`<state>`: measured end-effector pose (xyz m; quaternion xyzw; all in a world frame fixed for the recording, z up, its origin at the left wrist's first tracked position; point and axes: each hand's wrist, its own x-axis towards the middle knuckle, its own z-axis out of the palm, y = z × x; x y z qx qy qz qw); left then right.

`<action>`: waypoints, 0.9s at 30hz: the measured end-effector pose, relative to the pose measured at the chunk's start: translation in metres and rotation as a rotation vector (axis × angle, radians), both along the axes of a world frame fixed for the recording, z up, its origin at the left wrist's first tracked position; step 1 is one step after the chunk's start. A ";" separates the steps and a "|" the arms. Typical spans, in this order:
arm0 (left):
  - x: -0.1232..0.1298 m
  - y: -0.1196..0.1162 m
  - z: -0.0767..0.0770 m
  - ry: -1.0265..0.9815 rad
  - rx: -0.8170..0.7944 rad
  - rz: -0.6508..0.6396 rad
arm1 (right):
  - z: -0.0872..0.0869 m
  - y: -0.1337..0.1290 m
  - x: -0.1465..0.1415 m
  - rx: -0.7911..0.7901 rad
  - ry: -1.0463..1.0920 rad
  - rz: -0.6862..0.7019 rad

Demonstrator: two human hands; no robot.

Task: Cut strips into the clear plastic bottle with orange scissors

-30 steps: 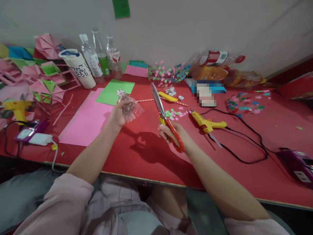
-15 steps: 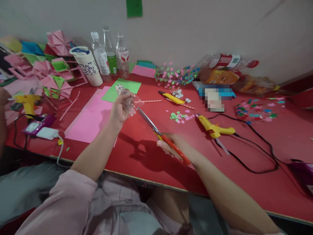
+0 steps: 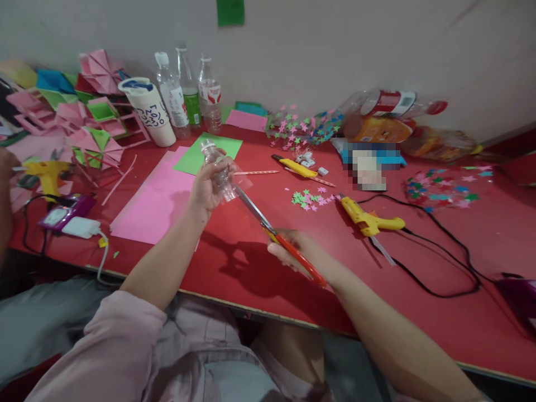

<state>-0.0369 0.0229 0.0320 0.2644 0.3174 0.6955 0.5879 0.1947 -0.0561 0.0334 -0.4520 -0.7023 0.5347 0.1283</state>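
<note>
A cut clear plastic bottle [image 3: 223, 181] is gripped in my left hand [image 3: 208, 187], its neck tilted up and away and its cut edge facing my right side. My right hand [image 3: 293, 250] is closed round the red handles of a pair of scissors [image 3: 266, 223]. The blades point up and left, with their tips close to the bottle's cut end; whether they touch the plastic I cannot tell. Below both hands, a shadow falls on the red table [image 3: 234, 279]. Pink paper [image 3: 146, 201] and a green sheet [image 3: 192, 162] lie beside and behind my left hand.
A yellow glue gun [image 3: 371, 218] with a black cord lies at right, near star cutouts [image 3: 307, 199] and a yellow cutter [image 3: 298, 166]. Upright bottles [image 3: 210, 95] and a white tumbler [image 3: 148, 111] stand at the back. Another person's hand [image 3: 6, 167] is at the left edge.
The bottle has turned slightly in my left hand, and its cut end now shows a flap of plastic to the right. The scissors have shifted very slightly.
</note>
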 end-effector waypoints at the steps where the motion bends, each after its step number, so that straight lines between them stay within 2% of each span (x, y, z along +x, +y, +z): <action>1: 0.000 0.000 0.000 0.012 -0.009 0.006 | -0.001 0.000 0.000 -0.003 0.008 0.004; 20: 0.008 -0.004 0.003 0.029 0.014 0.045 | 0.001 -0.003 -0.002 -0.119 0.057 -0.050; 27: 0.008 -0.002 -0.001 0.015 0.036 0.045 | -0.003 -0.002 -0.005 -0.196 0.104 -0.117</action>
